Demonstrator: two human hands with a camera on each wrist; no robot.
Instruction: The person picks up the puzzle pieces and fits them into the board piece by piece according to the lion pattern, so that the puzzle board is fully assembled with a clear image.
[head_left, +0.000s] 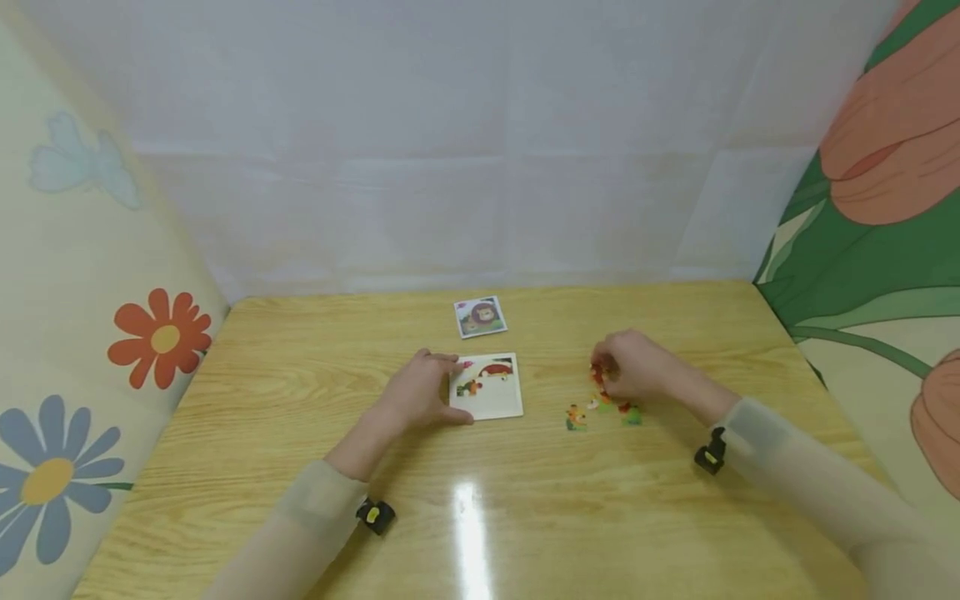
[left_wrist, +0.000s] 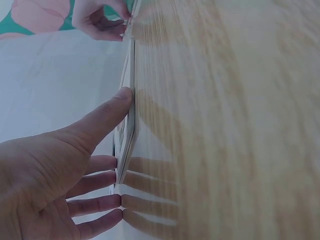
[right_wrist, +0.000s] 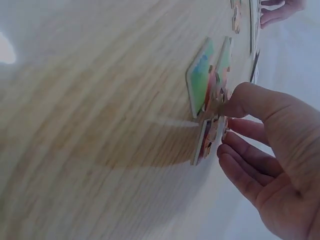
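Note:
A white square puzzle board [head_left: 498, 402] lies flat, with a few coloured pieces in its upper and left part. My left hand [head_left: 420, 392] steadies the board, thumb at its near edge and straight fingers by its far left corner; the left wrist view shows the thumb [left_wrist: 107, 115] touching the rim. To the board's right, my right hand [head_left: 633, 365] pinches a small reddish puzzle piece [head_left: 597, 377] over a loose cluster. Thumb and fingertips of the right hand [right_wrist: 272, 155] meet at the piece, partly hiding it. Loose pieces [right_wrist: 200, 75] lie just beside them.
A picture card with a lion [head_left: 482, 317] lies behind the board. Between board and right hand is an orange animal piece [head_left: 576, 417], with a green piece [head_left: 632, 415] farther right. White cloth hangs behind the wooden table [head_left: 315, 333], and floral cloths flank it.

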